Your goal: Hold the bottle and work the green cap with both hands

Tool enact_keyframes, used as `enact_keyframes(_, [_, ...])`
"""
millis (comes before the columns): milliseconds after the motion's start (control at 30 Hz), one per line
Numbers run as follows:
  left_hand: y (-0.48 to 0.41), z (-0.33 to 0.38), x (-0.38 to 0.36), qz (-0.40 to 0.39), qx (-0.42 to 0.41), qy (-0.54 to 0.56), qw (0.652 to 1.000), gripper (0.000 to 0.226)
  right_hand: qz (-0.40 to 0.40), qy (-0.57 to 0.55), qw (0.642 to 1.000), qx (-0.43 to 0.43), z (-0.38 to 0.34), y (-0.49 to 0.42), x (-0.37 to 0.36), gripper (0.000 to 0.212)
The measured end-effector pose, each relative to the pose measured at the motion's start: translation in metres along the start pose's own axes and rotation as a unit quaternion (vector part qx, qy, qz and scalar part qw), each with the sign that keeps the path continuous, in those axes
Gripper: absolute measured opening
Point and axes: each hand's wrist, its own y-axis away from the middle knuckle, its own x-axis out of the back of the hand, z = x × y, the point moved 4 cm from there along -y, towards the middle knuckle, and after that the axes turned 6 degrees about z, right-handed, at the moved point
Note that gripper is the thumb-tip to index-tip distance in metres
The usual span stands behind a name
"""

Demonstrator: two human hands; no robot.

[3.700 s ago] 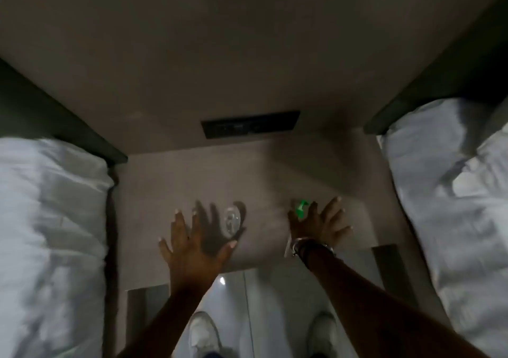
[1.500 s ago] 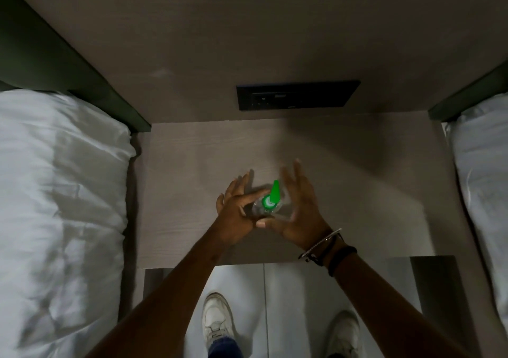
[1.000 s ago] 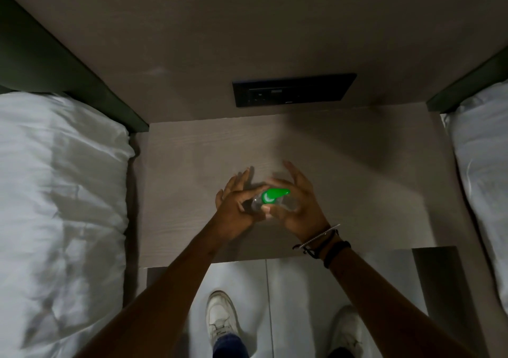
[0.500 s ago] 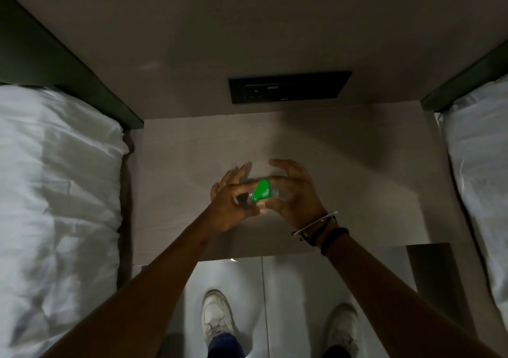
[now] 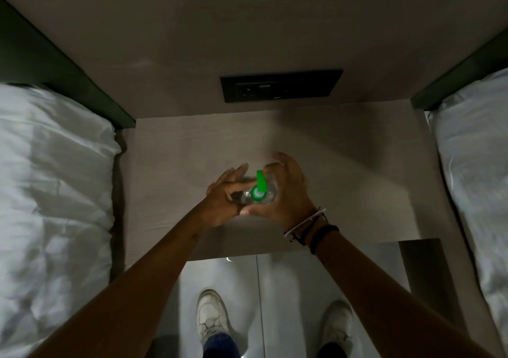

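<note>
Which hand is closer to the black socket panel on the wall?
The right hand. It sits just below the socket panel, gripping the clear bottle, while the left hand is lower and further left, also holding the bottle.

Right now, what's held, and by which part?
Both hands hold a clear bottle by its body: left hand, right hand. Its green top is free.

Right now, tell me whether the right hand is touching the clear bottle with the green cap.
Touching. The head view shows the right hand curled round the clear bottle, thumb beneath it, no gap.
</note>
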Motion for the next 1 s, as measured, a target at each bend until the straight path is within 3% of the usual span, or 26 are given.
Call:
enact_keyframes(67, [0.000,0.002,0.001,-0.009,0.003,0.011,1.000,0.076,-0.055,-0.065,0.996,-0.020,0.003,0.003,-0.004,0.093])
enact_keyframes(167, [-0.001,0.007,0.003,-0.034,0.020,0.012,0.999,0.077,-0.008,-0.098,0.995,-0.003,0.000,0.002,0.000,0.040])
enact_keyframes(200, [-0.001,0.008,0.003,-0.042,0.019,0.005,0.999,0.075,0.018,-0.080,0.997,-0.014,-0.001,0.001,0.000,0.038])
enact_keyframes(300, [-0.001,0.008,0.004,-0.051,0.016,-0.014,0.998,0.074,0.063,0.005,0.997,-0.039,-0.004,-0.002,-0.005,0.069])
enact_keyframes(367, [0.000,0.009,0.004,-0.053,0.016,-0.013,0.998,0.074,0.040,-0.027,0.997,-0.058,0.001,-0.001,-0.006,0.084])
enact_keyframes(400, [0.000,0.009,0.004,-0.051,0.020,-0.004,0.998,0.075,0.017,-0.066,0.996,-0.057,0.005,-0.001,-0.005,0.084])
enact_keyframes(467, [0.000,0.008,0.003,-0.046,0.029,0.021,0.998,0.077,-0.009,-0.119,0.993,-0.019,0.008,0.000,0.000,0.060])
enact_keyframes(533, [-0.002,0.006,0.001,-0.048,0.033,0.036,0.998,0.076,0.005,-0.113,0.994,0.010,0.006,0.001,0.004,0.033])
enact_keyframes(567, [-0.002,0.004,0.000,-0.048,0.034,0.037,0.998,0.075,0.022,-0.098,0.995,0.011,0.005,0.001,0.004,0.029])
enact_keyframes(667, [-0.003,0.000,0.000,-0.043,0.026,0.021,0.999,0.067,0.066,-0.028,0.997,-0.013,0.000,-0.002,0.003,0.049])
enact_keyframes(767, [-0.004,0.000,-0.001,-0.042,0.020,0.005,0.999,0.065,0.008,-0.081,0.996,-0.042,0.003,0.000,-0.004,0.080])
enact_keyframes(800, [-0.005,-0.001,-0.001,-0.041,0.026,0.015,0.999,0.066,-0.008,-0.101,0.994,-0.038,0.005,0.001,-0.004,0.079])
enact_keyframes(900, [-0.006,-0.003,-0.002,-0.043,0.026,0.044,0.998,0.070,0.006,-0.103,0.995,-0.001,0.004,0.002,-0.001,0.039])
enact_keyframes(1000, [-0.008,-0.006,-0.003,-0.045,0.011,0.028,0.999,0.074,0.046,-0.055,0.997,-0.004,0.004,0.000,-0.001,0.040])
